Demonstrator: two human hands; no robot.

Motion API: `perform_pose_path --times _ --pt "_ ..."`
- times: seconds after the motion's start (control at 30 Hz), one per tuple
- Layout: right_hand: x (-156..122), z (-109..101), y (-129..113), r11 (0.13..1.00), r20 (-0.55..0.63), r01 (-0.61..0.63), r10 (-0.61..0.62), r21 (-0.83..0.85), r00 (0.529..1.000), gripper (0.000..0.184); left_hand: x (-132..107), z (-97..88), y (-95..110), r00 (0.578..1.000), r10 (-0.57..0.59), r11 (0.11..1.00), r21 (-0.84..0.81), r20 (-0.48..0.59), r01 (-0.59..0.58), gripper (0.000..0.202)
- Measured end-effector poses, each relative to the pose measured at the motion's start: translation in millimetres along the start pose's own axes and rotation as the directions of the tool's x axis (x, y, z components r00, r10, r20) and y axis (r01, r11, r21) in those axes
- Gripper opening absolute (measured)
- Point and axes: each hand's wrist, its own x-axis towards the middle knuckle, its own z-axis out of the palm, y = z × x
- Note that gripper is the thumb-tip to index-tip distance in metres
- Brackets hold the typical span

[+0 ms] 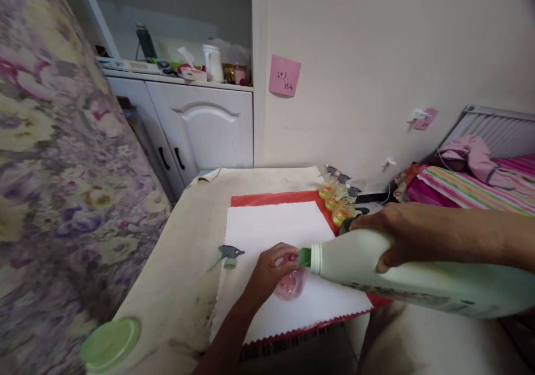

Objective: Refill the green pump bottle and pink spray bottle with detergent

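Note:
My right hand (401, 233) grips the neck end of a large pale green jug (418, 277), tipped on its side with its green spout (305, 257) pointing left. The spout meets a small clear pink bottle (291, 284), which my left hand (270, 272) holds upright on the white cloth (271, 235). A grey and green spray nozzle (228, 254) lies loose on the cloth's left edge. Three small spray bottles with yellow liquid (337, 199) stand in a row at the cloth's far right corner.
A red cloth (271, 198) lies under the white one on a beige-covered table (188, 263). A green lid (111, 343) sits at the near left corner. White cabinets (209, 130) stand behind; a bed with striped bedding (472, 188) is at right.

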Motion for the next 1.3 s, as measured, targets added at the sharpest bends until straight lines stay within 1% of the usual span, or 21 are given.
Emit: perform_pose_path --times 0.2,0.33,0.5,0.6,0.67,0.73,0.83,1.03,1.13,1.3 --pt "0 3 6 0.999 -0.033 0.043 -0.042 0.018 0.999 0.044 1 -0.1 0 1.0 0.003 1.0 -0.015 -0.002 -0.003 0.018" --pt "0 4 10 0.999 -0.028 0.037 -0.036 0.022 0.999 0.043 1 0.0 -1 1.0 0.0 1.0 -0.014 -0.005 0.0 0.018" --pt "-1 11 16 0.992 -0.03 0.073 -0.07 0.098 0.997 0.041 0 0.8 1 1.0 0.0 1.0 -0.011 -0.004 0.0 0.017" --pt "-2 21 24 0.993 -0.02 0.045 -0.043 0.113 0.999 0.039 0 1.1 4 1.0 -0.01 1.0 -0.01 -0.009 0.01 0.015" --pt "-3 30 29 0.992 -0.012 0.021 -0.02 0.123 1.0 0.042 0 1.2 5 1.0 -0.01 1.0 -0.014 -0.015 0.01 0.015" --pt "-3 40 36 0.987 -0.013 0.006 -0.003 0.161 1.0 0.048 0 1.4 6 1.0 -0.012 1.0 -0.02 -0.022 0.012 0.016" --pt "-3 57 47 0.968 -0.025 -0.005 0.011 0.25 1.0 0.051 0 1.6 6 1.0 -0.018 1.0 -0.017 -0.019 0.017 0.017" --pt "-3 89 65 0.88 -0.076 0.061 -0.028 0.47 0.997 0.065 0 2.7 5 0.999 -0.01 1.0 0.028 -0.032 0.01 0.016" --pt "-3 99 67 0.831 -0.096 0.072 -0.023 0.552 0.995 0.064 0 3.4 4 0.999 0.009 0.998 0.064 -0.031 -0.007 0.016" --pt "-7 110 64 0.774 -0.138 0.097 -0.013 0.626 0.99 0.062 0 4.4 5 0.999 0.008 0.995 0.1 -0.041 -0.004 0.016"
